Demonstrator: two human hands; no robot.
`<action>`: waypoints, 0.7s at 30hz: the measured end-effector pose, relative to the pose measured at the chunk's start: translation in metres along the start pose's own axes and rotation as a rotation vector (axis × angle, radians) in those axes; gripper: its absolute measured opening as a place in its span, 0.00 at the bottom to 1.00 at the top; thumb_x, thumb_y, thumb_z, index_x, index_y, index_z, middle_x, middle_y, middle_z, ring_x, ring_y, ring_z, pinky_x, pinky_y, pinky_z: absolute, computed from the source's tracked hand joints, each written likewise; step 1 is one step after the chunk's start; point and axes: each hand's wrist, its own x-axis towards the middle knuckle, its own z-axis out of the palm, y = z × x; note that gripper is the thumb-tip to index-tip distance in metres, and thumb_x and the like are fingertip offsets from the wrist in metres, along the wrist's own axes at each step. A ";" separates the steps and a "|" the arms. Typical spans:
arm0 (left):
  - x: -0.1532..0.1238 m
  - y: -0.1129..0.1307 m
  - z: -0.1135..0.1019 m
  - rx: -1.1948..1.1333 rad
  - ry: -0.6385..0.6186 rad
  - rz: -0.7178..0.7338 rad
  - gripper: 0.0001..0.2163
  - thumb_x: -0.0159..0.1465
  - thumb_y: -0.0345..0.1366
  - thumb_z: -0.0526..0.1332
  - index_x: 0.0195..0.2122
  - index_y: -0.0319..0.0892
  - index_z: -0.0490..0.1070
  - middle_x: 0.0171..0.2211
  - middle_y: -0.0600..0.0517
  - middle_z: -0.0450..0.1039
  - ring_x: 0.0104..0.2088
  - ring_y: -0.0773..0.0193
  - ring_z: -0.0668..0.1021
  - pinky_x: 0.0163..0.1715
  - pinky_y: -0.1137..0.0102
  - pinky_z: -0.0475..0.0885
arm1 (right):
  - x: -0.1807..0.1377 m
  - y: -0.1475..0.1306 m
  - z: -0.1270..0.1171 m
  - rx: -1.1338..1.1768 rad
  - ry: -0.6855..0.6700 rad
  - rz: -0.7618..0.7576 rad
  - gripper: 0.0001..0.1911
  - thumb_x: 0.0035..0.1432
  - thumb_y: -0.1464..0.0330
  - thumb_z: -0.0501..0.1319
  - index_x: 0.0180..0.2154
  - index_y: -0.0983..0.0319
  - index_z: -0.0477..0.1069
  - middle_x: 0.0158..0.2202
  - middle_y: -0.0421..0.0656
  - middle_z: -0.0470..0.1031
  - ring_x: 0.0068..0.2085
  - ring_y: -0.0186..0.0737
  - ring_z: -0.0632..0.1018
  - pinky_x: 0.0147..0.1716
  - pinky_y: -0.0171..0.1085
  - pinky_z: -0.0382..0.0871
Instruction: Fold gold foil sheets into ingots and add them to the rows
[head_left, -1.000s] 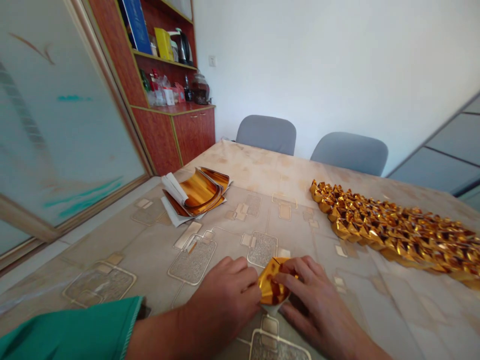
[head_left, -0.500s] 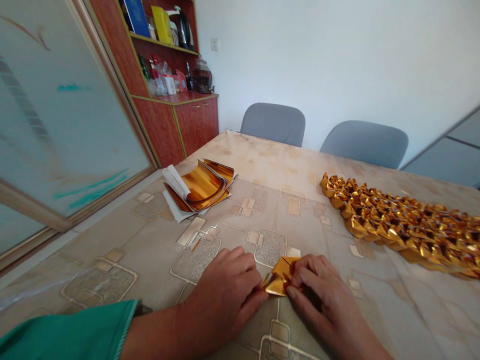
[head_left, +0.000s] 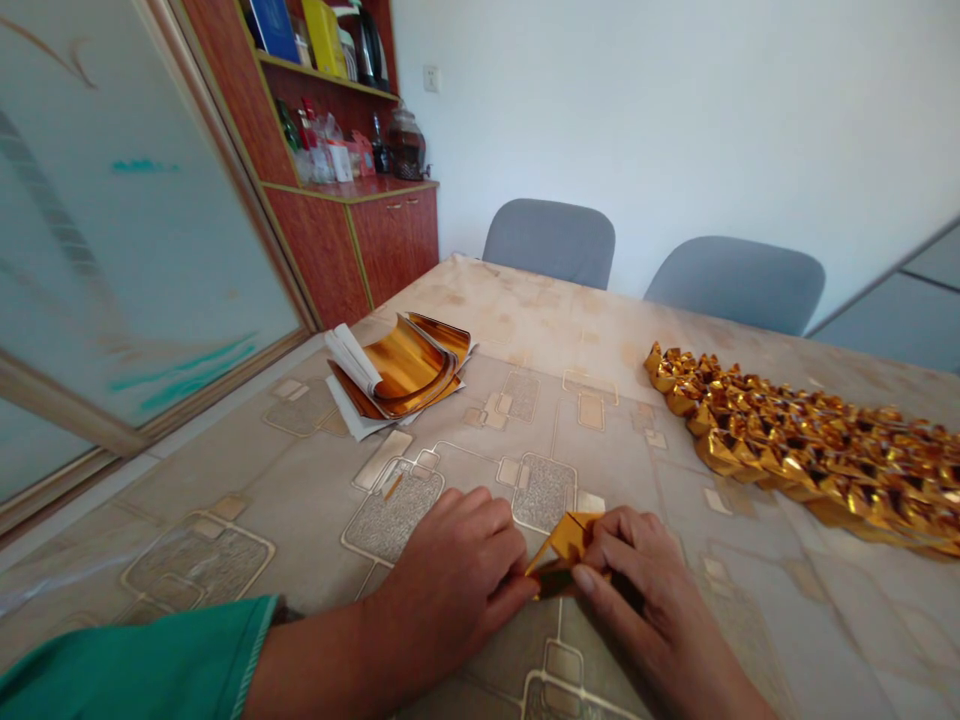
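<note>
A small piece of folded gold foil paper [head_left: 566, 542] lies low over the tablecloth, between my two hands. My left hand [head_left: 469, 565] pinches its left corner between thumb and fingers. On the other side, my right hand [head_left: 637, 560] is closed on the right part, with the thumb at the near edge. The near flap of the paper stands partly raised. My right fingers hide the right end of the piece.
A stack of curled gold foil sheets [head_left: 409, 370] lies at the left. Rows of folded gold pieces [head_left: 802, 440] stretch along the right side of the table [head_left: 510, 290]. Two grey chairs [head_left: 551, 240] stand behind it, and a wooden cabinet [head_left: 397, 245] at the back left.
The near flap of the gold paper has lifted and now stands more upright. Both hands keep nearly the same place and grip. The view has shifted slightly.
</note>
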 end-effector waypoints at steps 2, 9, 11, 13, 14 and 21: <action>0.000 -0.001 0.001 0.009 0.002 0.001 0.09 0.62 0.36 0.66 0.28 0.42 0.69 0.30 0.53 0.69 0.33 0.60 0.68 0.33 0.65 0.57 | 0.000 0.001 0.002 -0.007 0.007 0.014 0.13 0.65 0.68 0.56 0.27 0.59 0.67 0.32 0.43 0.69 0.36 0.45 0.70 0.34 0.42 0.64; 0.000 0.004 -0.007 0.062 -0.002 0.045 0.05 0.67 0.35 0.59 0.35 0.42 0.72 0.33 0.49 0.73 0.35 0.57 0.71 0.35 0.62 0.63 | 0.002 0.000 0.011 -0.100 0.074 0.004 0.11 0.58 0.73 0.58 0.24 0.59 0.64 0.29 0.42 0.68 0.34 0.44 0.68 0.33 0.42 0.59; -0.004 0.009 -0.008 0.074 0.027 0.165 0.08 0.69 0.32 0.54 0.44 0.41 0.72 0.39 0.47 0.76 0.38 0.56 0.74 0.41 0.59 0.66 | 0.002 -0.001 0.012 -0.117 0.080 0.004 0.11 0.57 0.74 0.59 0.24 0.59 0.64 0.30 0.42 0.68 0.34 0.45 0.68 0.33 0.42 0.59; -0.012 0.013 -0.003 0.106 0.034 0.314 0.14 0.70 0.32 0.51 0.54 0.40 0.68 0.48 0.44 0.77 0.46 0.55 0.75 0.54 0.56 0.64 | 0.002 -0.002 0.013 -0.122 0.082 -0.002 0.10 0.57 0.74 0.59 0.25 0.59 0.64 0.30 0.42 0.68 0.34 0.45 0.68 0.33 0.41 0.58; -0.016 0.014 0.001 0.145 0.102 0.370 0.16 0.71 0.35 0.50 0.56 0.40 0.67 0.51 0.43 0.76 0.51 0.54 0.74 0.59 0.55 0.60 | 0.002 -0.002 0.014 -0.125 0.083 -0.003 0.10 0.57 0.75 0.60 0.25 0.59 0.64 0.30 0.42 0.68 0.34 0.44 0.68 0.33 0.41 0.58; -0.038 0.009 0.014 0.470 0.183 0.441 0.16 0.73 0.35 0.49 0.57 0.39 0.69 0.56 0.50 0.74 0.56 0.63 0.71 0.69 0.61 0.44 | 0.000 0.000 0.017 -0.149 0.095 -0.001 0.11 0.58 0.74 0.60 0.25 0.59 0.64 0.30 0.42 0.68 0.34 0.44 0.68 0.34 0.42 0.58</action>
